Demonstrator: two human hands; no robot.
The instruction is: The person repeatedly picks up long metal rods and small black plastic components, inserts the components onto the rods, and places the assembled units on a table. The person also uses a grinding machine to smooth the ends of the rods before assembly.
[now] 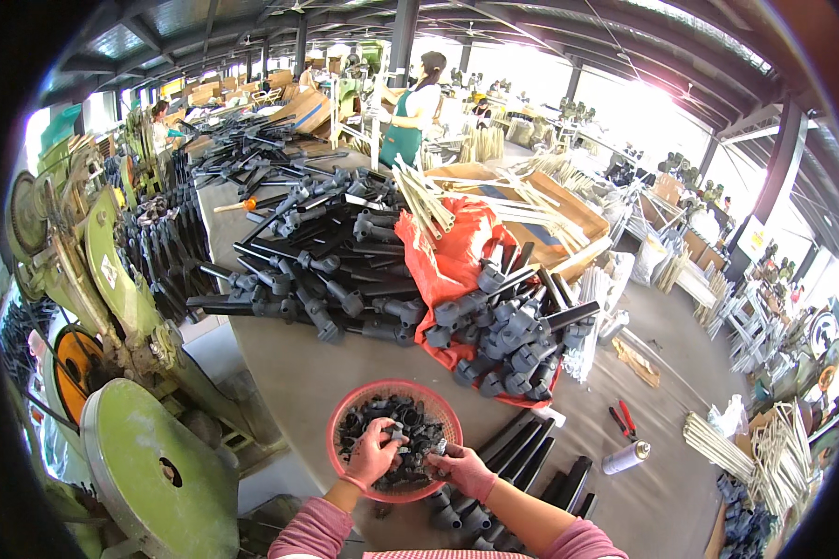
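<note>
A round pink-red plastic basket [446, 407] stands at the table's near edge, filled with small dark plastic parts [410, 410]. Over its left half, my left hand [373, 454] is closed on a small grey plastic piece [398, 434]. At the basket's right rim my right hand [466, 471] pinches a small light-grey piece [437, 449], partly hidden by the fingers. Right of the basket, black tubes with grey fittings [517, 456] lie partly under my right forearm.
Black tubes with grey joints [317, 261] pile up beyond the basket, beside a red sack [447, 252]. Red-handled pliers [624, 421] and a spray can [626, 457] lie at the right. A green machine [158, 475] stands close at left. Farther off, a person in a green apron [405, 130] stands.
</note>
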